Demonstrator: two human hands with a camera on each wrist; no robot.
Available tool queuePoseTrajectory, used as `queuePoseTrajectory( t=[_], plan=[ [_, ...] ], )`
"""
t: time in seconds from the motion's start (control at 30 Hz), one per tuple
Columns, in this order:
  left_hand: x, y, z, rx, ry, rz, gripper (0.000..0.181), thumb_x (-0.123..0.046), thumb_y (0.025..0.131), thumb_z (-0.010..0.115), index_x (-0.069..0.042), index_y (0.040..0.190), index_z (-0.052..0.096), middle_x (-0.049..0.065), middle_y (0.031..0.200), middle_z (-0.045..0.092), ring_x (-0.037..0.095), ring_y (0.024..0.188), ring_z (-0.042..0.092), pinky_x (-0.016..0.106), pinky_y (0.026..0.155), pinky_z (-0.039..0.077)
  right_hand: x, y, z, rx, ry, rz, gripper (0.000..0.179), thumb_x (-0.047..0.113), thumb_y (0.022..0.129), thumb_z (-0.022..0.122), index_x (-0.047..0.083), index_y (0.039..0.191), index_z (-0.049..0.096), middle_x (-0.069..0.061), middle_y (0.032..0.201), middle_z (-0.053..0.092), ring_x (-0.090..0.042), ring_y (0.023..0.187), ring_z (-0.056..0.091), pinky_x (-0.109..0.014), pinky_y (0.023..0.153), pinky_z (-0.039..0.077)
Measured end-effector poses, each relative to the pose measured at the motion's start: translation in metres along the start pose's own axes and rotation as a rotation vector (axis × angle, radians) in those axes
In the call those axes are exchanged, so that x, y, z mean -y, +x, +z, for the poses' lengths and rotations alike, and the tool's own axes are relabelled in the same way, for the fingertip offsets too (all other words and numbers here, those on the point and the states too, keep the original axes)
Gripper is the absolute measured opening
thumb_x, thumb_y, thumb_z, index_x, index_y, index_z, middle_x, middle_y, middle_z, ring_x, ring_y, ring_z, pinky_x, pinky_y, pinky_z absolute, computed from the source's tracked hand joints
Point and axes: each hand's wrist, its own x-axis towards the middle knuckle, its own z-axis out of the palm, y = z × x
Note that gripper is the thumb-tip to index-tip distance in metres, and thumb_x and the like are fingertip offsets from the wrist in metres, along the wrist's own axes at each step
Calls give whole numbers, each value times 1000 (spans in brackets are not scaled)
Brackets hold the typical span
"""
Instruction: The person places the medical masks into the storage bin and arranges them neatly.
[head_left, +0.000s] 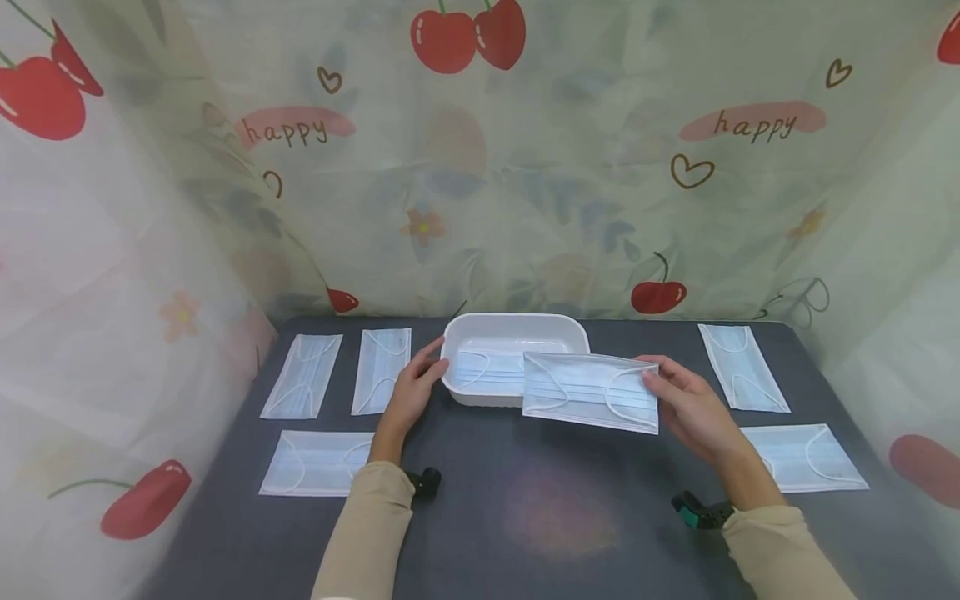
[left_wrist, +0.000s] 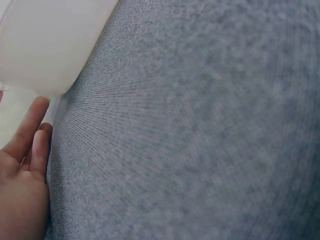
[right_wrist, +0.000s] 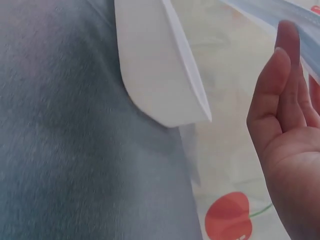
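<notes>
A white plastic box stands at the back middle of the table, with a light blue face mask lying inside. My left hand is at the box's left end, its fingertips touching the wall. In the left wrist view, the fingers of that hand look fairly straight. Between thumb and fingers my right hand pinches the right end of another face mask. That mask is held up in front of the box's right part, overlapping its front rim, ear loops facing up.
On the left of the dark grey table lie an upright mask, a second one and a sideways one. To the right are two more, one upright and one sideways. A patterned curtain hangs behind.
</notes>
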Motion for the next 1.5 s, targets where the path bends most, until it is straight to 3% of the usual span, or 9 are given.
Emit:
queuePoseTrajectory(
  t=[0.27, 0.53, 0.77, 1.0, 1.3, 1.5],
  plan=[
    [-1, -1, 0, 2, 5, -5, 47, -46, 102, 58, -44, 148, 49, 11, 142, 62, 30, 137, 53, 56, 119, 36, 6, 11, 8, -11, 133, -16, 38, 34, 108, 48, 15, 141, 44, 4, 127, 58, -5, 106, 62, -18, 89, 56],
    [-1, -1, 0, 7, 6, -15, 47, -47, 102, 58, -44, 148, 49, 11, 142, 61, 30, 137, 53, 57, 119, 36, 12, 26, 15, -78, 159, 32, 63, 45, 106, 50, 7, 153, 32, 2, 134, 52, -7, 114, 58, -18, 92, 55],
    [-1, 0, -1, 7, 0, -17, 47, -49, 101, 59, -44, 147, 50, 10, 141, 62, 29, 137, 53, 56, 118, 37, 15, 43, 24, -94, 231, 43, 50, 38, 106, 51, 9, 144, 40, 1, 127, 57, -6, 108, 60, -19, 88, 55],
    [0, 0, 0, 0, -5, -10, 47, -49, 101, 59, -45, 146, 51, 10, 139, 63, 29, 136, 54, 55, 119, 36, 19, 60, 35, -54, 145, 71, 48, 39, 108, 47, 7, 142, 42, 1, 122, 59, -8, 103, 61, -21, 86, 55],
    [-1, -1, 0, 2, 2, -20, 47, -51, 100, 59, -47, 146, 50, 9, 140, 62, 29, 136, 53, 57, 119, 36, 21, 82, 52, -33, 115, 77, 49, 32, 111, 42, -2, 145, 40, 3, 112, 60, -8, 97, 61, -24, 83, 55],
    [0, 0, 0, 1, 5, -11, 48, -53, 100, 59, -47, 146, 50, 9, 140, 62, 29, 136, 53, 55, 119, 36, 18, 96, 63, -27, 111, 119, 43, 29, 111, 40, -1, 143, 41, 0, 111, 60, -9, 97, 63, -27, 83, 55]
  ],
)
